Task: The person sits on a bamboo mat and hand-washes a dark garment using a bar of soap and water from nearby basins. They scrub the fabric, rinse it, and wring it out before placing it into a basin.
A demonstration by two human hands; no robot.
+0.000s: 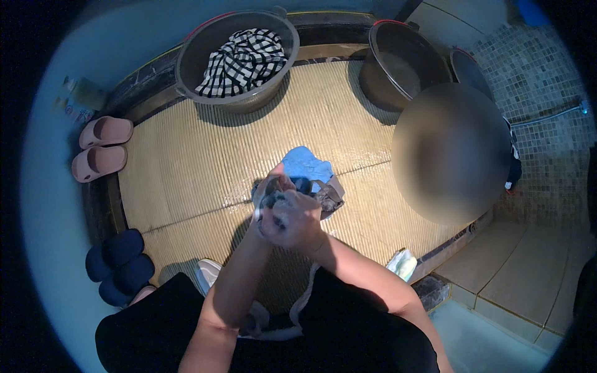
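My hands are together over the middle of the ribbed mat, working a dark, wet, sudsy cloth [278, 219] between them. My left hand [275, 184] grips it from the far left side, partly hidden behind the other hand. My right hand [298, 217], coated in foam, presses and clutches it from the near right. Just beyond my hands lies a crumpled light-blue cloth [305, 163]. A grey-brown cloth [332, 198] is bunched to the right of it. Suds and fingers conceal much of the held cloth, so its kind is unclear.
A large tub [238, 105] holds checked black-and-white fabric [245, 63]. Another tub [380, 81] stands farther right. Pink slides [102, 163] and dark slippers [121, 265] line the left edge. A small plastic packet [402, 265] lies right. A blurred patch hides the right side.
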